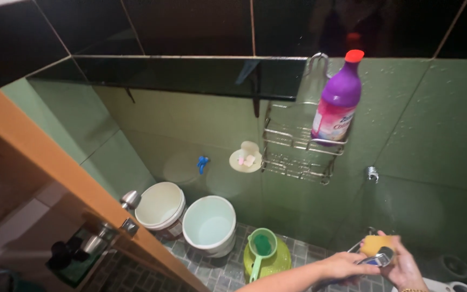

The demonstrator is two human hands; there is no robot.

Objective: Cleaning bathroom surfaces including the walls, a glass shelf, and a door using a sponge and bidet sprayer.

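Left hand (347, 266) closed around a small silver-and-blue tube-like thing (378, 258), kind too blurred to tell, its end touching a yellow rectangular sponge (377, 243). Right hand (404, 266) cupped under and gripping that sponge, low at the frame's right edge. Judging by this: sponge and tube brought together, wiping apparently not begun, green tiled wall (433, 162) speckled with drops. Just left, on the grey tiled floor (212, 270): a lime-green round plastic container (277, 260) with a green long-handled dipper (260, 249) on top, then a white bucket of water (210, 224) and a cream bucket (160, 205). Above, well apart: a wire wall rack (298, 146) carrying a purple bottle with a red cap (339, 100).
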